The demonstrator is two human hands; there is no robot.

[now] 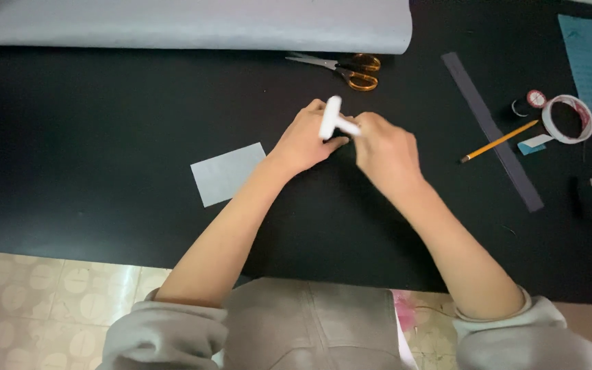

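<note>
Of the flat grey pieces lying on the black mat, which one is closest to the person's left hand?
The small pale grey rectangular sheet, just left of the left hand. The long dark grey strip lies far right, beyond the right hand.

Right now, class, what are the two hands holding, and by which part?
A small white T-shaped plastic piece: the left hand at its crossbar, the right hand at its stem's end.

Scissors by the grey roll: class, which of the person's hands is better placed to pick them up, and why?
Probably the right hand. The scissors lie just beyond it, handles on its side. The left hand sits slightly farther off. Both hold a white T-shaped tool, so either must release first.
</note>
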